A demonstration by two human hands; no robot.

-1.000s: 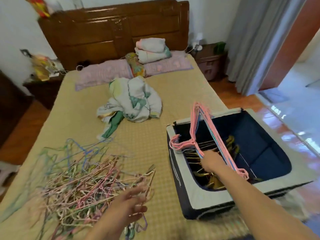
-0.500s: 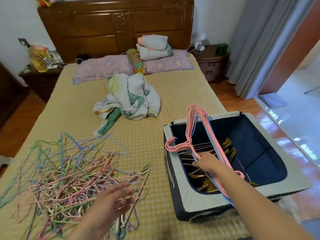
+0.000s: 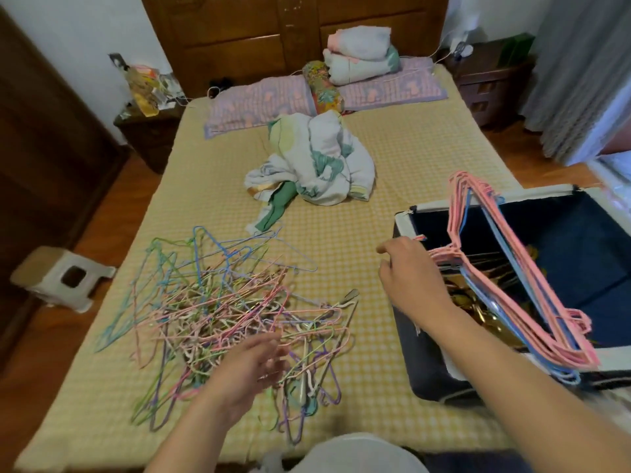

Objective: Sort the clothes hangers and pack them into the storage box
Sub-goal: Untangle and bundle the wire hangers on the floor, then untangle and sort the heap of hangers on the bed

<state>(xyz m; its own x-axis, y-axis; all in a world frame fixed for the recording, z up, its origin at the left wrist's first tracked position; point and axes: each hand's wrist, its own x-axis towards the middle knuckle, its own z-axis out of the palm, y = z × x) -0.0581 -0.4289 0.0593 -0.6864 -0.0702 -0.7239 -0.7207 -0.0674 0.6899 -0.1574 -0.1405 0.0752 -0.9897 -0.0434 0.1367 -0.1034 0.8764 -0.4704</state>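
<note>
A tangled pile of thin wire hangers (image 3: 218, 302) in pink, green, blue and purple lies on the yellow checked bed. My left hand (image 3: 251, 365) hovers over the pile's near edge, fingers spread, gripping nothing. The dark blue storage box (image 3: 423, 370) with a white rim stands at the bed's right side. A sorted bundle of pink and blue hangers (image 3: 512, 278) leans upright inside it, over gold-coloured hangers (image 3: 478, 312) at the bottom. My right hand (image 3: 409, 278) is above the box's left rim, just left of the bundle, fingers loosely curled and empty.
A crumpled floral blanket (image 3: 317, 165) lies mid-bed beyond the pile. Pillows (image 3: 259, 104) and folded bedding (image 3: 362, 56) sit by the wooden headboard. A small plastic stool (image 3: 58, 278) stands on the floor to the left, and nightstands flank the bed.
My right hand let go of the pink and blue bundle and drew left out of the box. The bundle now leans there alone. My left hand stayed over the pile.
</note>
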